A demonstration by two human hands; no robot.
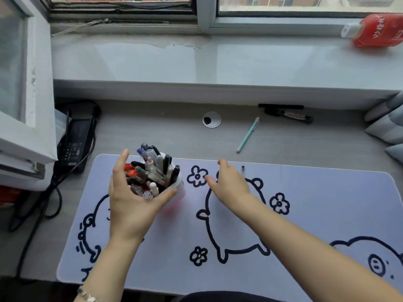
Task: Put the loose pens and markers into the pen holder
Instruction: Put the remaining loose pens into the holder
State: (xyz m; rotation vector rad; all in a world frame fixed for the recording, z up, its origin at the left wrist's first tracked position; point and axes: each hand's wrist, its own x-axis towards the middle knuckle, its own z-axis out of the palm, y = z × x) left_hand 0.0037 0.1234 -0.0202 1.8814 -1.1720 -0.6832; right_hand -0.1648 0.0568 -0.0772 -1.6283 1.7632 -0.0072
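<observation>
A white pen holder [180, 188] crammed with several pens stands on the left part of the desk mat [305, 214]. My left hand [130, 203] cups its near side, thumb on the right wall and fingers on the left. My right hand [229, 186] hovers over the mat, fingers spread and holding nothing, just left of a small clear pen [243, 171]. Farther back on the desk lie a light blue pen [248, 135], a black whiteboard marker [290, 116] and a thin black pen [281, 106].
A black power adapter [74, 144] and cables sit at the desk's left edge. A round cable grommet [211, 119] is in the desk behind the mat. A red bottle [377, 31] lies on the windowsill; grey cushions [386, 125] crowd the right.
</observation>
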